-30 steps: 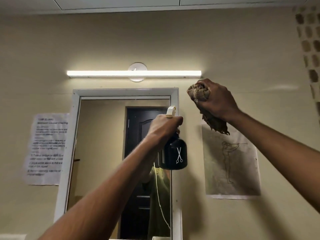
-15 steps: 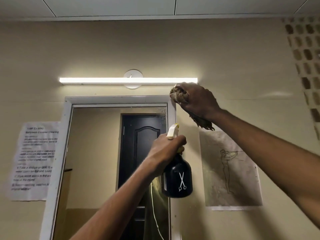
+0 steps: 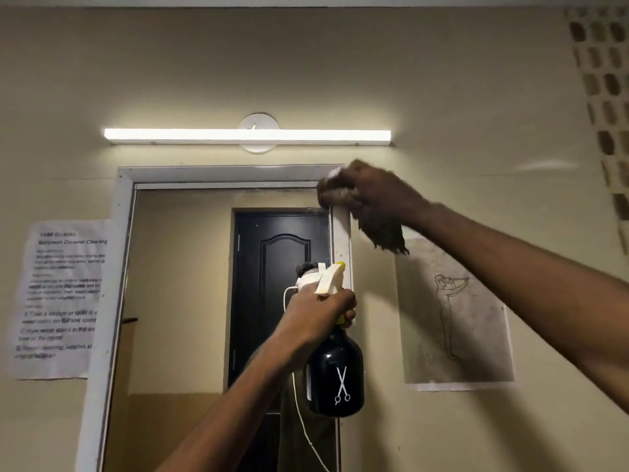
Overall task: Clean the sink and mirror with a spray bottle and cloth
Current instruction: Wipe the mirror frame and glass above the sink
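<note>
Head view: right hand (image 3: 376,190) clenched on cloth (image 3: 384,233) at mirror (image 3: 183,267) corner; left hand (image 3: 320,313) grips spray bottle (image 3: 335,376).

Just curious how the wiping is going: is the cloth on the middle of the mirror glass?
No: the right hand presses the cloth at the mirror's top right corner.

Bathroom: wall mirror (image 3: 190,284), strip light (image 3: 245,136)

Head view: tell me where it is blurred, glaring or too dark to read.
Head view: the right hand and its cloth are motion-smeared at the mirror frame's top right corner; the light bar is overexposed; the printed notice is mostly too soft to read; the spray bottle in the left hand stays sharp.
</note>
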`<move>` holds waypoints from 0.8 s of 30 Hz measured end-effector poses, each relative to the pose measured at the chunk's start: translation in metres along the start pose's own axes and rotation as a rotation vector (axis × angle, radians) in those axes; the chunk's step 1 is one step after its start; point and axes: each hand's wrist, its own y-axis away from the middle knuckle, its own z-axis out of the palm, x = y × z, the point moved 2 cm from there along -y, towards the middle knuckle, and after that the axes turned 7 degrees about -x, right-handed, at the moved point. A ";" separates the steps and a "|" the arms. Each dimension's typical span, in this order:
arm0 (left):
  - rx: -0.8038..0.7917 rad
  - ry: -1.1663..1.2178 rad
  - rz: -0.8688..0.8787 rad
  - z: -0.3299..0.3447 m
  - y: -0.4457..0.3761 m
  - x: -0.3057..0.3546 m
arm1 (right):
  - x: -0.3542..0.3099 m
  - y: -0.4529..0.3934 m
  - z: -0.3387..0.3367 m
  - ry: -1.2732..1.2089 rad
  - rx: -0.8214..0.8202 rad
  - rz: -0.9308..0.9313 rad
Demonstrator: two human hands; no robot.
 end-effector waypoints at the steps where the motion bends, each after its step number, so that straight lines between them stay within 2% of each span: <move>1: 0.002 0.004 0.000 0.000 0.000 0.001 | 0.006 -0.012 -0.009 -0.015 0.036 0.026; 5: -0.003 0.026 0.015 0.000 -0.001 0.001 | 0.019 -0.019 -0.013 -0.077 0.093 0.052; 10: 0.072 -0.058 0.008 0.000 0.006 -0.004 | 0.003 0.034 0.025 -0.118 0.008 0.021; 13: 0.053 -0.105 0.011 0.000 0.010 -0.001 | 0.003 0.036 0.023 -0.085 -0.036 -0.011; 18: 0.031 -0.049 -0.018 0.002 0.010 0.005 | 0.018 -0.007 -0.007 -0.076 0.076 0.123; 24: 0.069 -0.129 -0.010 0.003 0.007 0.007 | 0.018 -0.007 -0.004 -0.106 0.099 0.139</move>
